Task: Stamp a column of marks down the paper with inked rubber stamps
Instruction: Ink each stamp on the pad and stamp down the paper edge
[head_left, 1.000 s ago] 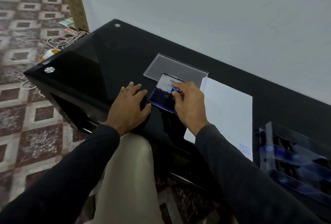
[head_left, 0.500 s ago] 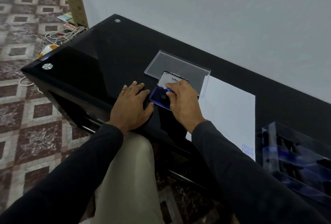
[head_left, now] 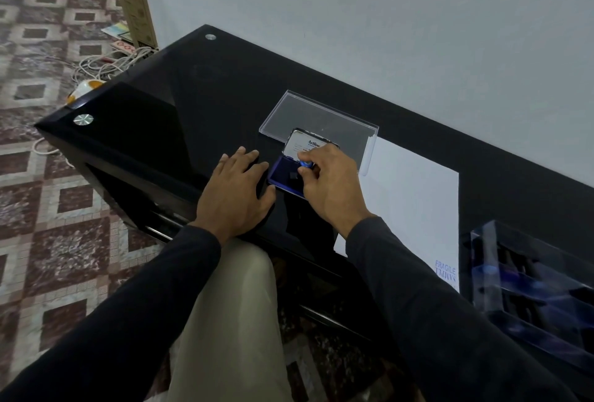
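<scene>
An open blue ink pad with a white label inside its raised lid lies on the black glass table. My right hand pinches a small blue-handled rubber stamp just above the pad's blue surface. My left hand rests flat on the table just left of the pad, fingers spread. A white paper sheet lies to the right, with two blue stamped marks at its near right corner.
A clear plastic lid lies behind the ink pad. A clear box with dark and blue stamps stands at the right edge. A grey wall runs behind the table. Cables lie on the patterned floor at left.
My right hand has lifted slightly from the pad, so the stamp's blue handle shows between the fingers. My left hand stays flat beside the pad.
</scene>
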The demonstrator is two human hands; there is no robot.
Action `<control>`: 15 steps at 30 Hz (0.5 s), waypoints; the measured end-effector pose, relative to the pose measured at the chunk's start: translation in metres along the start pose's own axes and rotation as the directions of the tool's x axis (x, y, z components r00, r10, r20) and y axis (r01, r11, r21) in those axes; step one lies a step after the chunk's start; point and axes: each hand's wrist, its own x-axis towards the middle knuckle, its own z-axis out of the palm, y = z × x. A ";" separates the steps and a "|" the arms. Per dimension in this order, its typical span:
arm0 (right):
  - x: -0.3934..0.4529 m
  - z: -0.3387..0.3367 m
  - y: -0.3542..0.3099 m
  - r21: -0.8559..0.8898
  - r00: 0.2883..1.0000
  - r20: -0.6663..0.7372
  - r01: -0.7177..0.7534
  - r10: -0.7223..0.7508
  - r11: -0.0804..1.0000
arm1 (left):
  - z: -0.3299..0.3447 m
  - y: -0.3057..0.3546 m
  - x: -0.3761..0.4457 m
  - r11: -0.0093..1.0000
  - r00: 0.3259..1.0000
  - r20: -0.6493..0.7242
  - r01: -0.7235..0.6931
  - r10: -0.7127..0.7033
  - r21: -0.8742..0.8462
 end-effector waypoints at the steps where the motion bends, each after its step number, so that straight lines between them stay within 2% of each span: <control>1: 0.000 0.000 0.001 -0.002 1.000 0.001 0.001 -0.001 1.000 | 0.000 0.000 0.000 1.000 1.000 0.002 0.003 -0.003 0.003; 8: 0.004 0.004 0.002 -0.020 0.999 -0.019 0.027 -0.027 0.999 | 0.003 -0.001 0.000 1.000 1.000 -0.016 0.001 -0.001 0.006; 15: 0.004 0.004 0.003 0.012 1.000 -0.008 -0.017 0.017 1.000 | 0.003 -0.001 0.001 1.000 1.000 -0.024 0.001 0.000 0.013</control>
